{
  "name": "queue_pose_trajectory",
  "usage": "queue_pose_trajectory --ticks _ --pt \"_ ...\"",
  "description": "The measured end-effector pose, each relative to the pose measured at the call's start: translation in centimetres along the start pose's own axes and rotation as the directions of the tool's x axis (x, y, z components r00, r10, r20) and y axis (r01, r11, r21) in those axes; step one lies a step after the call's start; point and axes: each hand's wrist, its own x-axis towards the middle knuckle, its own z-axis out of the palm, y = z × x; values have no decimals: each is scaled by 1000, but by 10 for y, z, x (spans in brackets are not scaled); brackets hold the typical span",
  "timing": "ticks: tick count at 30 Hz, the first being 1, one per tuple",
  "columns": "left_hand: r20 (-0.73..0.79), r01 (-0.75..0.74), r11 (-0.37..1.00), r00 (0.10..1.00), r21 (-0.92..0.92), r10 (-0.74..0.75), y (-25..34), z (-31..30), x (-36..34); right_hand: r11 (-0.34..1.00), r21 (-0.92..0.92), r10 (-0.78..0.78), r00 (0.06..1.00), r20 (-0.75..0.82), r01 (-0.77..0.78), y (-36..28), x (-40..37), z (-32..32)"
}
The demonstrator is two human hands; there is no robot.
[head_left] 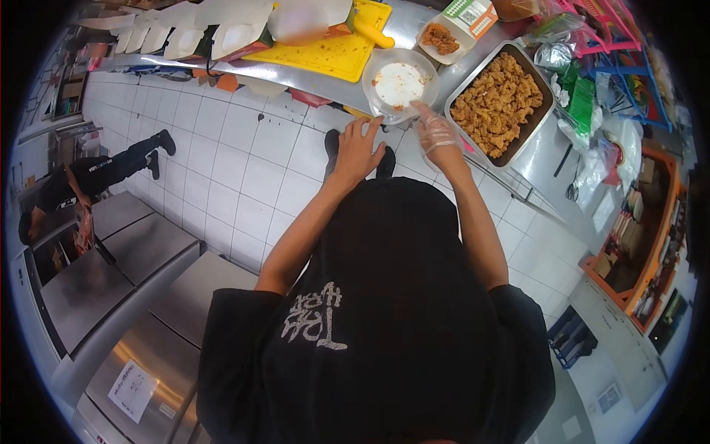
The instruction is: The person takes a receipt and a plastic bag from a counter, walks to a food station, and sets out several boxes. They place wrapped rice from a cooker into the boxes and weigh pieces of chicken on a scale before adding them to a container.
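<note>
My left hand [357, 150], bare, is at the near edge of the steel counter, its fingers apart and nothing in it. My right hand [438, 137] wears a clear plastic glove; its index finger touches the near rim of a round white bowl [400, 83] with crumbs inside. Right of the bowl is a metal tray [545, 96] of fried chicken pieces [495, 103]. Behind, an open paper box [473, 22] holds some fried chicken [440, 39].
A yellow cutting board [325, 55] and several open boxes [237, 37] line the counter at left. Plastic bags [592, 174] and pink and blue baskets [636, 74] lie right. Another person [89, 174] stands far left, beside steel cabinets [103, 274].
</note>
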Motion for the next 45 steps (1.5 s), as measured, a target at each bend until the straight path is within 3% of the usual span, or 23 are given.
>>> queue_pose_trajectory --ticks 1,3,5,7,9,12,13,15,20,22,23,26,32,34,39,41,45 --pt "10 -27 1000 1000 14 27 1 1 0 1000 -2 -1 1000 10 1 -2 -4 -7" --pt "23 -29 999 999 45 28 2 5 -1 997 74 -12 994 -113 20 1 -14 -21" --pt "17 -48 994 999 96 47 1 11 -5 980 106 -131 944 -302 169 18 -24 -33" --pt "36 -38 991 999 127 34 1 12 -8 977 182 -48 947 -318 111 28 -30 -57" --pt "30 -63 981 998 184 59 3 11 -5 975 184 163 960 -230 -121 38 -37 -83" --pt "51 -63 990 997 126 57 3 14 -9 937 312 248 926 -284 -155 78 -41 -92" --pt "53 -60 990 997 128 54 3 14 -9 941 302 238 932 -272 -153 98 -39 -94" --pt "34 -46 992 999 118 43 3 16 -11 990 61 -87 896 -434 126 137 -34 -98" --pt "-50 -47 997 997 63 50 -1 26 -17 984 152 -50 966 -252 91 158 -20 -108" --pt "-65 -26 1000 998 13 27 -2 27 -21 971 -185 -202 930 -306 150 151 -12 -106" --pt "-66 -26 999 998 -32 24 -1 28 -23 966 -197 -222 932 -288 169 149 -7 -105" --pt "-98 1 1000 995 -14 -2 -1 36 -28 947 -319 -98 977 -189 34 143 4 -97" --pt "-203 13 1000 979 -19 -17 0 43 -28 912 -411 -35 997 -73 1 124 18 -105" --pt "-186 16 998 982 -56 -26 -4 47 -31 909 -392 155 988 3 -142 98 16 -107" --pt "-153 32 991 987 -130 -52 -2 49 -31 810 -543 275 961 15 -223 89 28 -89" --pt "-177 76 997 982 12 -73 2 44 -26 771 -578 324 946 -7 -268 78 26 -90" --pt "-142 51 996 989 71 -41 2 44 -24 776 -573 312 950 -12 -262 81 24 -92"
